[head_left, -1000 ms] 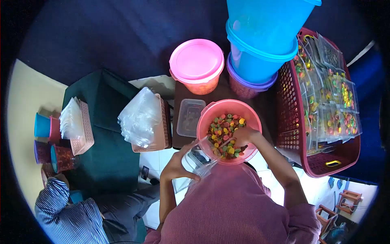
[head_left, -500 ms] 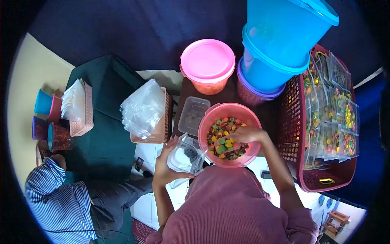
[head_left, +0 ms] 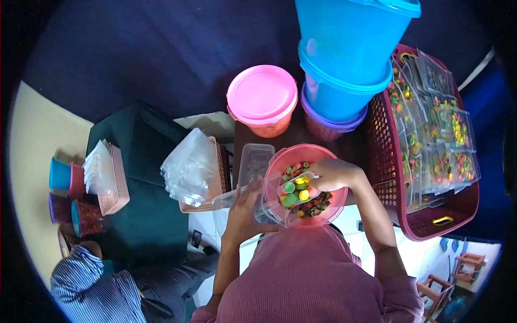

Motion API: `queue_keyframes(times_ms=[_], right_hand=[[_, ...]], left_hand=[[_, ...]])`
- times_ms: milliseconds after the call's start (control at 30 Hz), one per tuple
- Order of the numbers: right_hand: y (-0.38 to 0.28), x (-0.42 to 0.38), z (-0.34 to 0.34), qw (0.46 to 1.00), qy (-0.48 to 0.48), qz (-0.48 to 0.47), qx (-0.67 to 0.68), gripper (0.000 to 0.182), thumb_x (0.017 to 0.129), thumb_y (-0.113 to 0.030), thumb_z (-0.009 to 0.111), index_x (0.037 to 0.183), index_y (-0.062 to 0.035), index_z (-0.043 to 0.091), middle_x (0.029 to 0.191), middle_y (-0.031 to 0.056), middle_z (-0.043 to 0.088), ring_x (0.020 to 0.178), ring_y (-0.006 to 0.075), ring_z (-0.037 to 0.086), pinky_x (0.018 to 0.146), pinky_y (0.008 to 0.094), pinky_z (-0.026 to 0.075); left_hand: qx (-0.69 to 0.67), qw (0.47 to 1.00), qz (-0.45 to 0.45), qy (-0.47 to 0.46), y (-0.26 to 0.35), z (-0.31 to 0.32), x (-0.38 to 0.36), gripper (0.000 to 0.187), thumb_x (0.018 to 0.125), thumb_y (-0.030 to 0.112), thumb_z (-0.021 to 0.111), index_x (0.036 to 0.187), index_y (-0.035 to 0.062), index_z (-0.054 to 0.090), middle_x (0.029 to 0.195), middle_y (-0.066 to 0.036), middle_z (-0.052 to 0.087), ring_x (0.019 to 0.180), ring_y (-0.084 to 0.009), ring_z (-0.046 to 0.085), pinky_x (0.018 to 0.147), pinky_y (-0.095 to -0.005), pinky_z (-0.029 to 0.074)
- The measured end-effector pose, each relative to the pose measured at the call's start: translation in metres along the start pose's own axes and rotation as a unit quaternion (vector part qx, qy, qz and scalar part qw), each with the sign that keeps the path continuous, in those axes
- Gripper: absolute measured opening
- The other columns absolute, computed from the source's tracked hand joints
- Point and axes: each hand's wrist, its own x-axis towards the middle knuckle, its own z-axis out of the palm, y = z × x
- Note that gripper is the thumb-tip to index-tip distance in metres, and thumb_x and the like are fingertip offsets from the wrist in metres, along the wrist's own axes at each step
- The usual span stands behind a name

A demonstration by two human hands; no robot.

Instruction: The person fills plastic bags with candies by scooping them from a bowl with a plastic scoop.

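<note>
My left hand [head_left: 243, 212] grips a clear plastic bag [head_left: 267, 202], its mouth at the left rim of the pink bowl [head_left: 340, 201]. Over the bowl my right hand [head_left: 329, 173] holds a clear scoop [head_left: 295, 192] heaped with green, yellow and red round pieces. The scoop's left end is at the bag's mouth; whether it is inside I cannot tell. More colourful pieces [head_left: 319, 203] lie in the bowl below. A clear rectangular container [head_left: 256, 161] stands behind my left hand.
Behind the bowl stand a pink-lidded tub [head_left: 262, 96] and stacked blue tubs [head_left: 344, 54]. A red basket [head_left: 412, 229] of filled bags is at right. Baskets with empty bags [head_left: 191, 167] stand at left. A person in a striped shirt [head_left: 102, 290] sits at lower left.
The loaded scoop has risen from the pieces towards the bag. My left hand has brought the bag right, to the bowl's rim. The whole view has shifted slightly.
</note>
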Motion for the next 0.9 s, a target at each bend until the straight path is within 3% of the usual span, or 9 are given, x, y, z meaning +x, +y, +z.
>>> queue_keyframes(times_ms=[100, 200, 367, 533, 667, 733, 800, 867, 900], right_hand=[[-0.009, 0.0, 0.012, 0.996, 0.043, -0.057, -0.06, 0.022, 0.07, -0.021, 0.048, 0.078, -0.0025, 0.057, 0.065, 0.0155, 0.057, 0.061, 0.0287, 0.056, 0.056, 0.039, 0.04], [-0.02, 0.001, 0.02, 0.996, 0.013, -0.034, -0.077, 0.022, 0.069, -0.021, 0.05, 0.076, -0.0019, 0.058, 0.065, 0.0167, 0.057, 0.061, 0.0294, 0.056, 0.057, 0.0398, 0.04], [-0.03, -0.011, 0.03, 0.997, 0.073, 0.025, -0.022, 0.027, 0.068, -0.024, 0.055, 0.071, 0.0018, 0.06, 0.068, 0.0186, 0.058, 0.067, 0.0286, 0.059, 0.062, 0.0389, 0.044], [-0.035, -0.023, 0.036, 0.99, 0.13, -0.034, 0.053, 0.025, 0.07, -0.012, 0.051, 0.093, -0.0074, 0.058, 0.076, 0.0165, 0.059, 0.069, 0.0302, 0.058, 0.068, 0.0387, 0.043], [-0.038, -0.017, 0.046, 0.974, 0.202, -0.106, -0.01, 0.033, 0.069, -0.008, 0.051, 0.101, -0.0134, 0.055, 0.075, 0.0151, 0.059, 0.068, 0.0291, 0.058, 0.068, 0.0385, 0.044], [-0.038, -0.012, 0.053, 0.947, 0.277, -0.14, -0.081, 0.034, 0.066, -0.007, 0.052, 0.099, -0.0147, 0.056, 0.075, 0.0133, 0.059, 0.069, 0.0273, 0.058, 0.066, 0.0383, 0.044], [-0.028, -0.003, 0.065, 0.946, 0.265, -0.131, -0.129, 0.035, 0.065, -0.007, 0.053, 0.1, -0.0153, 0.056, 0.076, 0.0084, 0.06, 0.074, 0.0213, 0.058, 0.07, 0.0372, 0.042], [-0.022, 0.001, 0.07, 0.884, 0.38, -0.212, -0.174, 0.033, 0.065, -0.008, 0.054, 0.097, -0.0152, 0.058, 0.078, 0.0026, 0.06, 0.078, 0.0154, 0.056, 0.076, 0.0342, 0.038], [-0.019, 0.002, 0.071, 0.885, 0.374, -0.218, -0.175, 0.033, 0.065, -0.008, 0.054, 0.097, -0.0152, 0.058, 0.078, 0.0026, 0.06, 0.078, 0.0154, 0.056, 0.076, 0.0342, 0.038]], left_hand=[[-0.016, 1.0, 0.021, -0.013, 0.0, 0.003, 0.01, 0.103, 0.041, 0.045, 0.077, 0.124, 0.0039, 0.031, 0.128, -0.014, 0.035, 0.121, -0.026, 0.029, 0.101, -0.0457, 0.014], [-0.028, 0.999, 0.025, -0.029, 0.006, 0.0, 0.02, 0.103, 0.041, 0.048, 0.076, 0.123, 0.003, 0.032, 0.127, -0.016, 0.035, 0.121, -0.0268, 0.029, 0.102, -0.0454, 0.012], [-0.037, 0.998, 0.039, -0.034, 0.003, -0.004, 0.026, 0.104, 0.041, 0.051, 0.074, 0.122, 0.0024, 0.033, 0.126, -0.017, 0.036, 0.121, -0.0283, 0.03, 0.101, -0.046, 0.013], [-0.059, 0.995, 0.062, -0.043, 0.001, -0.004, 0.025, 0.103, 0.042, 0.054, 0.073, 0.122, 0.0029, 0.033, 0.125, -0.017, 0.037, 0.12, -0.0288, 0.03, 0.101, -0.0463, 0.014], [-0.067, 0.996, 0.047, -0.036, 0.002, -0.003, 0.022, 0.1, 0.043, 0.051, 0.074, 0.122, 0.0048, 0.034, 0.126, -0.016, 0.036, 0.121, -0.0286, 0.029, 0.101, -0.0457, 0.016], [-0.075, 0.996, 0.039, -0.03, 0.002, -0.002, 0.02, 0.1, 0.043, 0.049, 0.074, 0.123, 0.0059, 0.033, 0.126, -0.015, 0.036, 0.121, -0.0284, 0.029, 0.101, -0.0455, 0.016], [-0.012, 0.999, 0.042, -0.016, 0.003, -0.001, 0.017, 0.1, 0.042, 0.047, 0.075, 0.123, 0.0076, 0.032, 0.127, -0.014, 0.035, 0.121, -0.0279, 0.028, 0.1, -0.0452, 0.017], [-0.019, 1.0, 0.023, -0.01, 0.002, 0.003, 0.014, 0.1, 0.041, 0.045, 0.076, 0.124, 0.0082, 0.032, 0.128, -0.014, 0.034, 0.122, -0.0277, 0.028, 0.1, -0.0452, 0.018], [-0.024, 1.0, 0.01, -0.01, 0.002, 0.005, 0.011, 0.101, 0.041, 0.043, 0.076, 0.124, 0.0088, 0.031, 0.128, -0.013, 0.034, 0.122, -0.0276, 0.027, 0.1, -0.0452, 0.018]])
